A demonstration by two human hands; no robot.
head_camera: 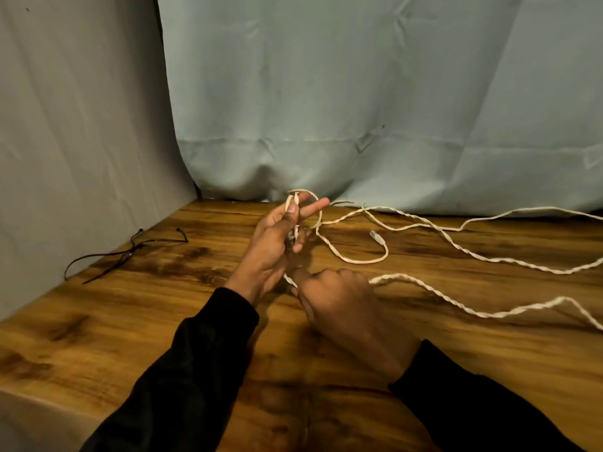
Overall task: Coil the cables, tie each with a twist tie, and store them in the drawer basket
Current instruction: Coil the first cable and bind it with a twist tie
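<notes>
The left hand (277,243) is raised over the wooden desk (163,305), thumb pinching a small loop of the white cable (424,223) against its fingers. The right hand (339,298) curls round a lower strand. The cable's slack trails rightward off frame. Black twist ties (130,252) lie near the desk's left edge.

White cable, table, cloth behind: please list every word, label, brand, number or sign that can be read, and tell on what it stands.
None: no readable text shows anywhere in the head view.
White cable and its connector: no print that can be seen; the connector is too small to tell.
Black twist ties, wooden table, cloth backdrop: no marks or letters.
</notes>
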